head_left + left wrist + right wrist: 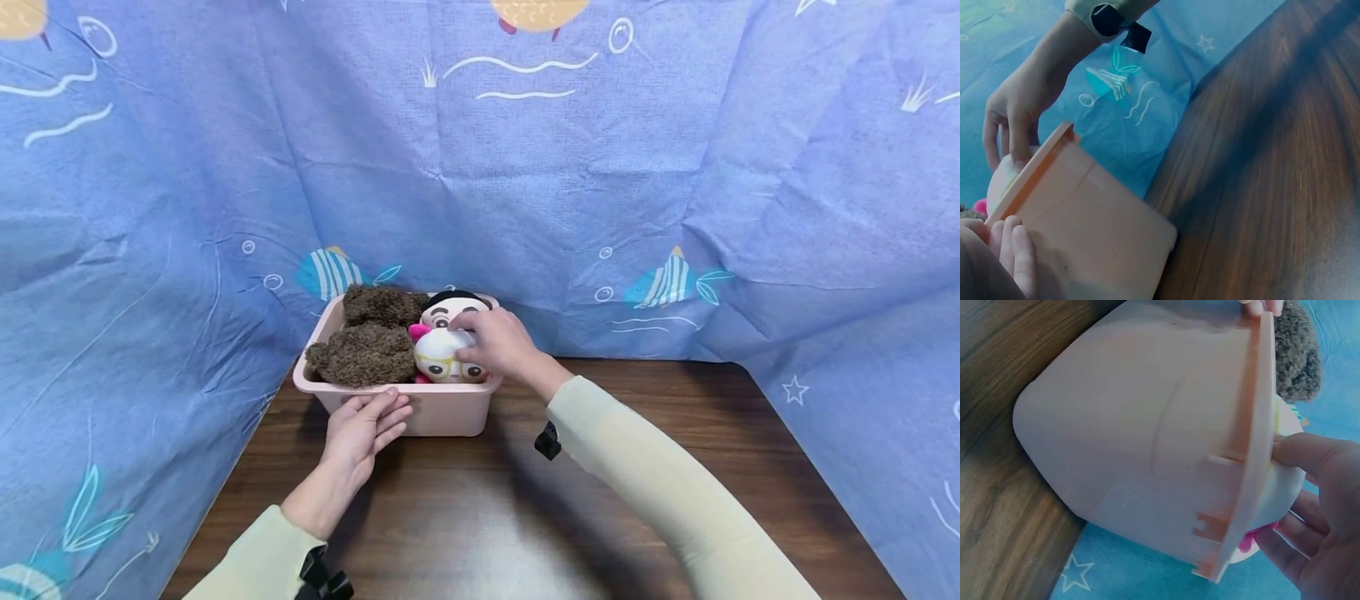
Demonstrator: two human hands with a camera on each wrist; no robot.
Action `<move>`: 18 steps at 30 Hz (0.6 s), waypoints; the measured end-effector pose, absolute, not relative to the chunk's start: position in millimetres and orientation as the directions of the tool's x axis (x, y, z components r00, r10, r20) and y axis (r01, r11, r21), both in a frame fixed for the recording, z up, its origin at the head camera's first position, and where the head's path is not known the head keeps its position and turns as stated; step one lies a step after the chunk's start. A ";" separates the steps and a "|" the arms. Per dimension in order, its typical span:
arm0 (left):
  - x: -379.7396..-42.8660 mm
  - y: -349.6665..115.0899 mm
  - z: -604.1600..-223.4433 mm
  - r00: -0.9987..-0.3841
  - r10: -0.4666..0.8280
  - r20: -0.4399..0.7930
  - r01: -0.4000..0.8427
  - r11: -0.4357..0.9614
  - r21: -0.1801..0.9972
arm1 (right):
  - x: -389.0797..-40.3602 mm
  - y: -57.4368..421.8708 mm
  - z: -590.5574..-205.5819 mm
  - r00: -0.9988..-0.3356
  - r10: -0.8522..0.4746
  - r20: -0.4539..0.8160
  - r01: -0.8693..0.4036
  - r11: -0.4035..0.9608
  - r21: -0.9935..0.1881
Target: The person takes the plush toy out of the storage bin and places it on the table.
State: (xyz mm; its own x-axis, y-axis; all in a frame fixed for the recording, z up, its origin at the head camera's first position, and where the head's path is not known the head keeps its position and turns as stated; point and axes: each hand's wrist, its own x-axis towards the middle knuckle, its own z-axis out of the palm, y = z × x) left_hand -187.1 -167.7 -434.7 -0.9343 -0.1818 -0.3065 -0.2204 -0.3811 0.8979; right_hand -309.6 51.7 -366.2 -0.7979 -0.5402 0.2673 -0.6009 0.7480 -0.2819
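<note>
The grip of the right hand is clamped on a yellow-spectacled white round plush toy, in the near right of the pale-pink plastic bin; the left hand pinches the bin's near side. The toy looks light and soft, best held around its sides.

I am in a small booth screened off with cloth: blue fabric, printed with fish and stars, hangs creased behind and along both sides of my dark wood-grain table. Black devices at my sleeve cuffs suggest a recording set-up. I cannot tell what room surrounds it.
</note>
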 end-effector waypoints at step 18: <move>-184.1 -156.0 -437.2 -0.917 -0.272 -0.291 -0.155 -0.430 0.889 | -292.1 72.0 -322.5 -0.756 -0.547 0.359 -0.647 0.711 -0.277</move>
State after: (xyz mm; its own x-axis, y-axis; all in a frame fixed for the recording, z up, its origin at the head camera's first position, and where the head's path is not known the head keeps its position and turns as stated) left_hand -184.1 -156.0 -437.2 -0.9174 -0.2716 -0.2908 -0.1546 -0.4300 0.8895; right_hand -292.1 72.0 -322.5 -0.7558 -0.5474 0.3594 -0.6466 0.7106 -0.2774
